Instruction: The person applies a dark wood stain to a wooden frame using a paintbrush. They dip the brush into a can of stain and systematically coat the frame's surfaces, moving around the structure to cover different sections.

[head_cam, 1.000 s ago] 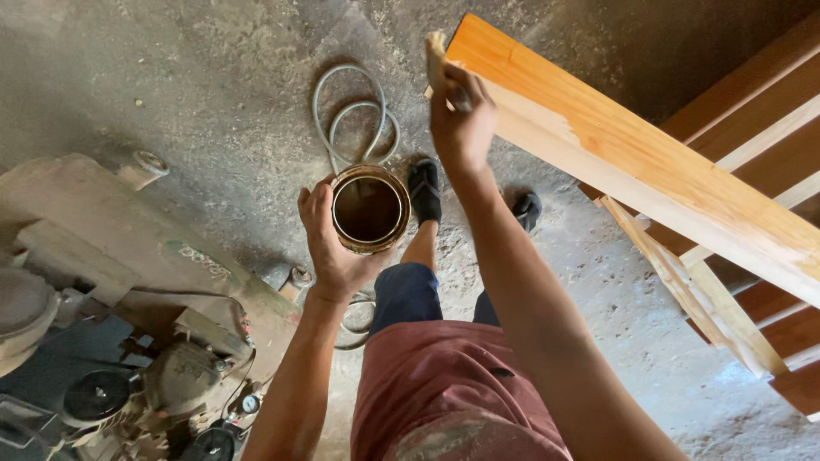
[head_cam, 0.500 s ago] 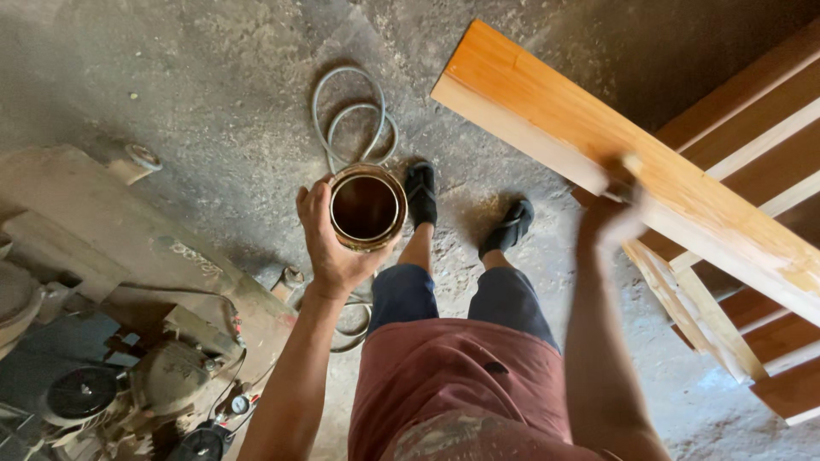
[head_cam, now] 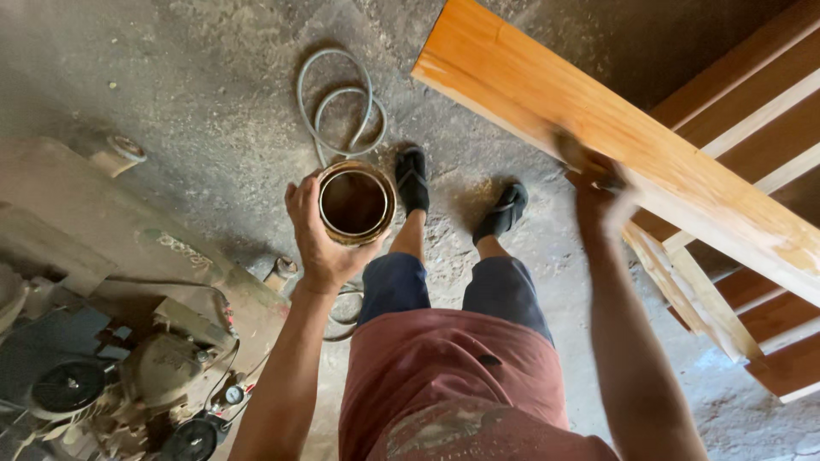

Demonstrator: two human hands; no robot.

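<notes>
Your left hand (head_cam: 320,235) is wrapped around an open round tin (head_cam: 355,203), fingers curled on its side, holding it upright at about waist height, above the floor and in front of your knees. Dark brown liquid inside, rim stained. Your right hand (head_cam: 598,192) is up at the near edge of a long orange-glossy wooden plank (head_cam: 615,141) running diagonally at upper right; the hand is motion-blurred, seems closed on something small and dark pressed to the wood, can't tell what. More slats (head_cam: 752,145) and a wooden frame sit behind the plank. A grey hose coil (head_cam: 342,102) lies on the concrete floor (head_cam: 196,77) just past the tin. Dusty machine (head_cam: 111,324) at left. Your feet in dark shoes (head_cam: 412,177) are below.
</notes>
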